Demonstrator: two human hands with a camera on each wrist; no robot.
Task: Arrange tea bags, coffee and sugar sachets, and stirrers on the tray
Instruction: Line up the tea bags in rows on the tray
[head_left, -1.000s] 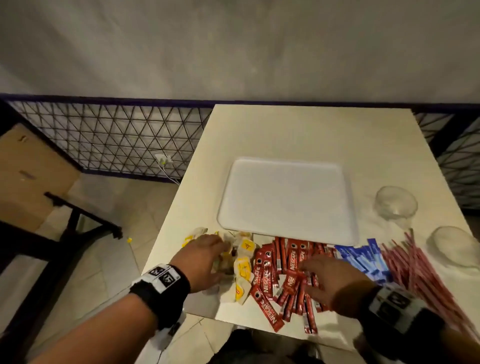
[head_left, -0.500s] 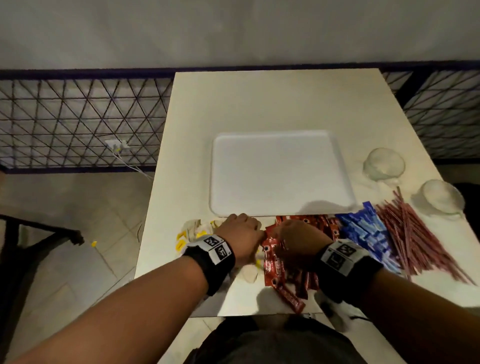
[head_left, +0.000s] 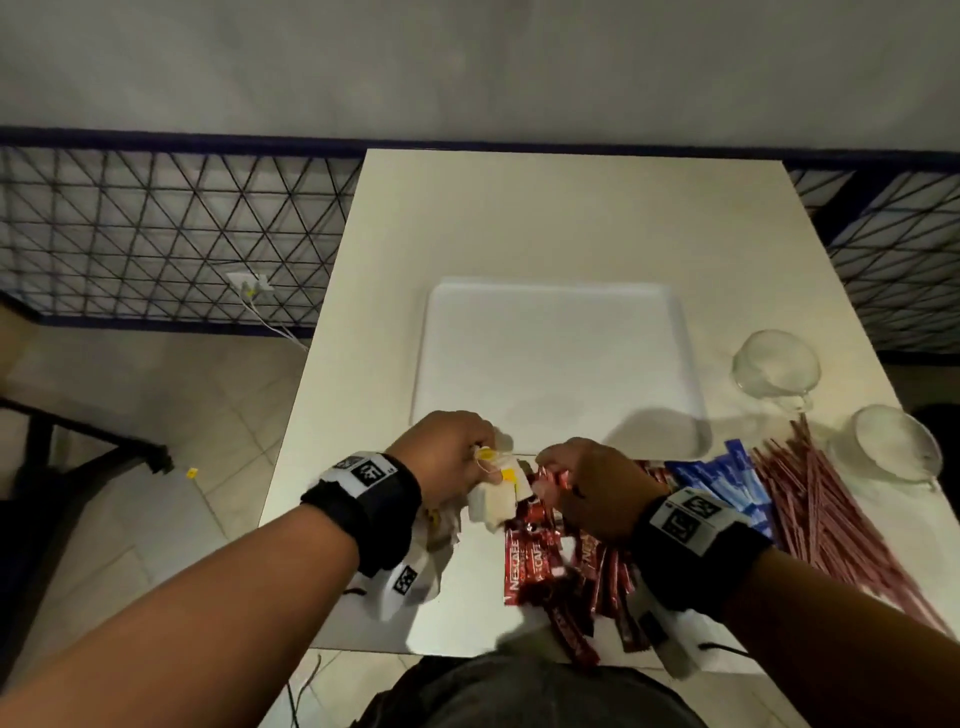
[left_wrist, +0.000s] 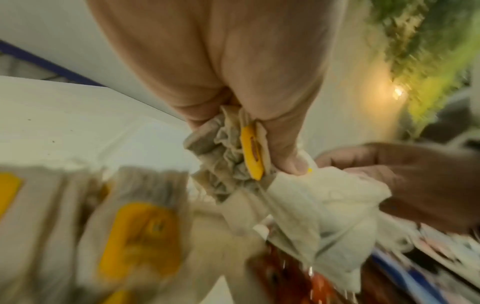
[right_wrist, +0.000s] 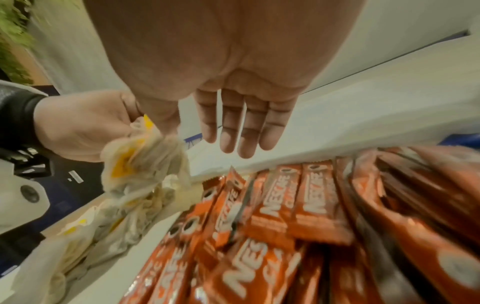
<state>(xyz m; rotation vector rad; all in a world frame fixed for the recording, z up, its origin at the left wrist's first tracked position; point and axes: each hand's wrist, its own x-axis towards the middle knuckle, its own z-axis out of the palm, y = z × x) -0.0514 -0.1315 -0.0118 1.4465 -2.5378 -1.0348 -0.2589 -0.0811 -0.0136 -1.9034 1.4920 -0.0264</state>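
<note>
My left hand (head_left: 480, 457) grips a bunch of white tea bags (head_left: 496, 493) with yellow tags, lifted just above the table in front of the white tray (head_left: 556, 358). In the left wrist view the bunch (left_wrist: 233, 160) is crumpled between thumb and fingers. My right hand (head_left: 558, 470) is right beside it, fingers (right_wrist: 233, 127) straight and thumb against the tea bags (right_wrist: 140, 164). Red coffee sachets (head_left: 540, 561) lie under the right hand, also in the right wrist view (right_wrist: 298, 205). More tea bags (left_wrist: 135, 236) stay on the table. Nothing lies on the tray.
Blue sugar sachets (head_left: 737, 483) and red stirrers (head_left: 831, 514) lie to the right of the coffee. Two glass cups (head_left: 776, 371) (head_left: 893, 441) stand at the table's right edge. A wire-mesh railing (head_left: 156, 234) runs behind and left of the table.
My left hand has closed on a bunch of tea bags and lifted them off the table. The right hand has come up off the coffee sachets to meet the bunch.
</note>
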